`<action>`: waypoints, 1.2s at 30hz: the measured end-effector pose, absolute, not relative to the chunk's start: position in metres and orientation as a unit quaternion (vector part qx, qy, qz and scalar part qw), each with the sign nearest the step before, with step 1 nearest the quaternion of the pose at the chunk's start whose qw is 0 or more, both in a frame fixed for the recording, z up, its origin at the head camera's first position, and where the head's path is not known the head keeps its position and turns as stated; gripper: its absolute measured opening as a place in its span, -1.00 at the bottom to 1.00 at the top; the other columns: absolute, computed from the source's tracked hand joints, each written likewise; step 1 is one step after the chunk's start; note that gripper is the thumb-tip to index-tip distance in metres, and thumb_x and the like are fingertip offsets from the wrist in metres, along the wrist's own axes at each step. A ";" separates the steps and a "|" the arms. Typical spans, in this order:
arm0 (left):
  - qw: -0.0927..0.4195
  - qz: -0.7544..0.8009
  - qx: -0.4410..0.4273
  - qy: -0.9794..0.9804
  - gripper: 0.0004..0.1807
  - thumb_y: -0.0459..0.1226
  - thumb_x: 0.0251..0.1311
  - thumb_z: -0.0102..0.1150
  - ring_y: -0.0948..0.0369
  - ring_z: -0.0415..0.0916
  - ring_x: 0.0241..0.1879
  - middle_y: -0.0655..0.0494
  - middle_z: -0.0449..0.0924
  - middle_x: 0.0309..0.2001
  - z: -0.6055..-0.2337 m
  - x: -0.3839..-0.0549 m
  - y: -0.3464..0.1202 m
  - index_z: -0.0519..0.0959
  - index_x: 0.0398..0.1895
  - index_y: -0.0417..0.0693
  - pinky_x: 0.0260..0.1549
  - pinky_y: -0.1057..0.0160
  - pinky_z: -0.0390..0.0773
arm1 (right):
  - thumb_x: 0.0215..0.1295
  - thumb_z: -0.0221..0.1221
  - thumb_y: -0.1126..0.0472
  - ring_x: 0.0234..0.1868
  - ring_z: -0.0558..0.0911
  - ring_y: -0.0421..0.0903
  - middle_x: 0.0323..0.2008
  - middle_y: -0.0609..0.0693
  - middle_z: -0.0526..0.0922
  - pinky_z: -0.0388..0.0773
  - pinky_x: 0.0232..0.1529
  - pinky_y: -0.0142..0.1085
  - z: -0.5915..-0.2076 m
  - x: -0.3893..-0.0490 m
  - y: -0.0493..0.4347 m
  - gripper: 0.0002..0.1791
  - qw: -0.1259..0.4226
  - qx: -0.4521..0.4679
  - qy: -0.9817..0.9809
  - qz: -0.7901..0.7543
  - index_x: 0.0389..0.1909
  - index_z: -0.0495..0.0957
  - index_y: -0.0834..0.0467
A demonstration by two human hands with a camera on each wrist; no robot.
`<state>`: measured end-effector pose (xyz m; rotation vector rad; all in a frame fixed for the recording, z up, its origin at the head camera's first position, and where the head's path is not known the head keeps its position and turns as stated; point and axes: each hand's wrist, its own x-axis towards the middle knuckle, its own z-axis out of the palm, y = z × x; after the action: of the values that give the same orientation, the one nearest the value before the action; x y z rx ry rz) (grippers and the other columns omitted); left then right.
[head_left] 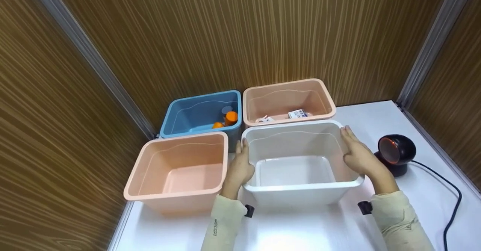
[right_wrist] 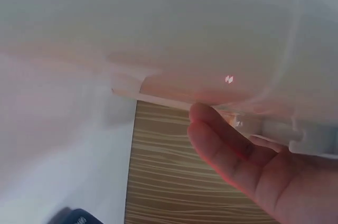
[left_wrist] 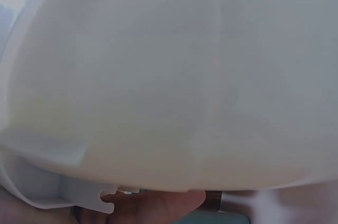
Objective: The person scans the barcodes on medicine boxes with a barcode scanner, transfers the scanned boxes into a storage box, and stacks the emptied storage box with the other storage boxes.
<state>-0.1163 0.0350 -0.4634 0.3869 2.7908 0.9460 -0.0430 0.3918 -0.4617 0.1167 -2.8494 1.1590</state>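
Note:
A white plastic bin stands at the middle right in the head view, with nothing visible inside. My left hand holds its left rim. On the opposite rim is my right hand, thumb over the edge and fingers along the outside. The right wrist view shows those fingers nearly straight beneath the rim, against the bin's outer wall. In the left wrist view the pale wall fills most of the picture, with fingers below it. Whether the bin's base touches the table cannot be told.
Left of the white bin stands a peach bin. Behind are a blue bin with orange-capped items and another peach bin containing small boxes. A black scanner-like device with a cable sits at right.

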 end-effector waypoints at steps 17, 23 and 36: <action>0.104 0.335 0.124 0.928 -0.01 -0.60 0.27 -0.02 -0.09 0.49 0.21 -0.05 -0.42 0.63 -0.393 -0.082 0.024 -0.22 0.66 0.05 -0.13 0.15 0.67 | 0.17 0.02 0.52 0.52 -0.16 0.38 0.56 0.34 -0.26 -0.21 0.44 0.22 -0.399 -0.014 0.391 -0.08 0.027 0.045 -0.929 0.366 0.56 -0.15 0.38; 0.103 0.363 0.128 0.917 0.01 -0.62 0.28 -0.05 -0.07 0.51 0.17 0.09 -0.50 0.63 -0.365 -0.079 0.015 -0.27 0.65 0.12 -0.39 0.29 0.64 | 0.18 0.04 0.51 0.52 -0.13 0.39 0.56 0.33 -0.22 -0.21 0.44 0.22 -0.371 -0.010 0.385 -0.08 0.054 0.054 -0.933 0.352 0.56 -0.12 0.37; 0.076 0.347 0.144 0.924 -0.02 -0.63 0.21 -0.11 -0.16 -0.13 0.53 -0.08 -0.40 0.63 -0.314 -0.089 -0.015 -0.22 0.65 0.02 0.31 -0.11 0.27 | 0.13 0.09 0.49 0.49 0.02 0.40 0.59 0.18 -0.15 0.16 0.31 0.33 -0.319 -0.024 0.359 -0.05 0.057 0.034 -0.925 0.375 0.58 -0.03 0.24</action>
<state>-0.0886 -0.0150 -0.3140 0.4305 2.7684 1.0403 -0.0240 0.3590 -0.3193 0.1016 -2.8044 1.1385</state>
